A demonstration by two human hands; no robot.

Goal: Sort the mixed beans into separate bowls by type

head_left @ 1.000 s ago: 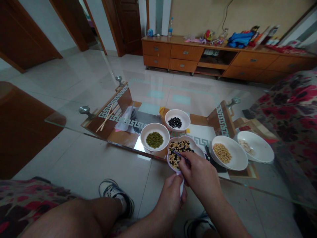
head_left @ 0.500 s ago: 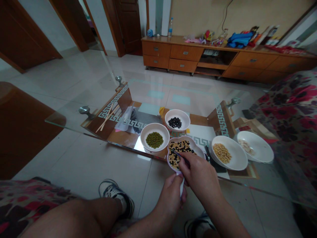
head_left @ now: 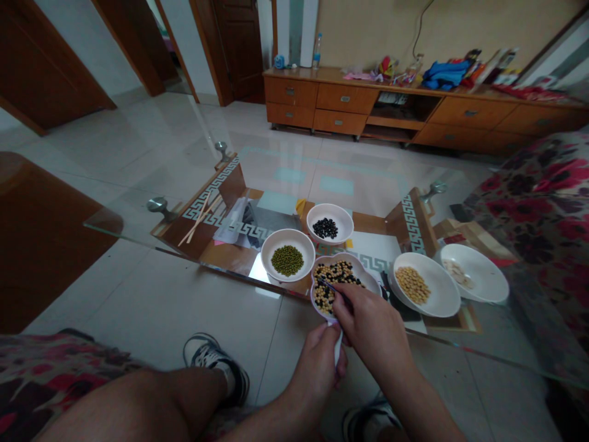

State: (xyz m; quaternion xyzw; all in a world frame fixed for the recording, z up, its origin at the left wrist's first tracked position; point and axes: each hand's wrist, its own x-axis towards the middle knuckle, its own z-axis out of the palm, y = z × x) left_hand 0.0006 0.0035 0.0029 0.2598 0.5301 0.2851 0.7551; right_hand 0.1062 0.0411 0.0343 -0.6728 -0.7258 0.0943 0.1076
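My left hand (head_left: 318,353) is closed around the pale handle (head_left: 338,348) at the near side of a lilac, scallop-edged dish (head_left: 372,281). Mixed yellow and black beans (head_left: 338,272) lie in that dish, mostly toward its left. Pinched in my right hand (head_left: 375,322) are thin dark tweezers (head_left: 329,285), their tip down among the beans. Left of the dish stands a white bowl of green mung beans (head_left: 287,261). Behind it, another white bowl contains black beans (head_left: 325,228). To the right, a tilted-looking white bowl holds yellow soybeans (head_left: 413,284).
At far right, a white bowl (head_left: 490,276) has pale pieces inside. Everything stands on a glass table (head_left: 151,236) with metal knobs (head_left: 159,207). Wooden chopsticks (head_left: 197,221) and papers (head_left: 237,224) show at the left. A low cabinet (head_left: 340,101) lines the wall.
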